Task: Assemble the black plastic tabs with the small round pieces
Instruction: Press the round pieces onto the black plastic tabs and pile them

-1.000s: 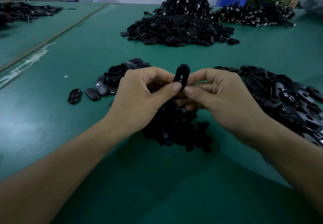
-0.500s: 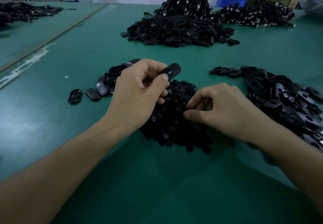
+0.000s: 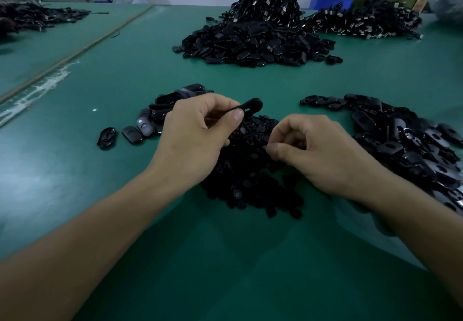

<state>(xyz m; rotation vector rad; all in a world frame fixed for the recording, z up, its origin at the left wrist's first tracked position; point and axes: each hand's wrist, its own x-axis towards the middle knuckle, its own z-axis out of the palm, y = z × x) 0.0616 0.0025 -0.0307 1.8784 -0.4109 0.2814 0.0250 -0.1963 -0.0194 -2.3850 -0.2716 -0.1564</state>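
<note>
Two hands worked over the pile of small round pieces: the left hand pinched a black plastic tab above it; the right hand pinched into it, its catch hidden.

Black tab in left hand, right hand on round pieces.

A wide green-covered counter carries heaps of black plastic parts: small round pieces at centre, oval tabs to the right, a few tabs left, and a large mound farther back.
</note>
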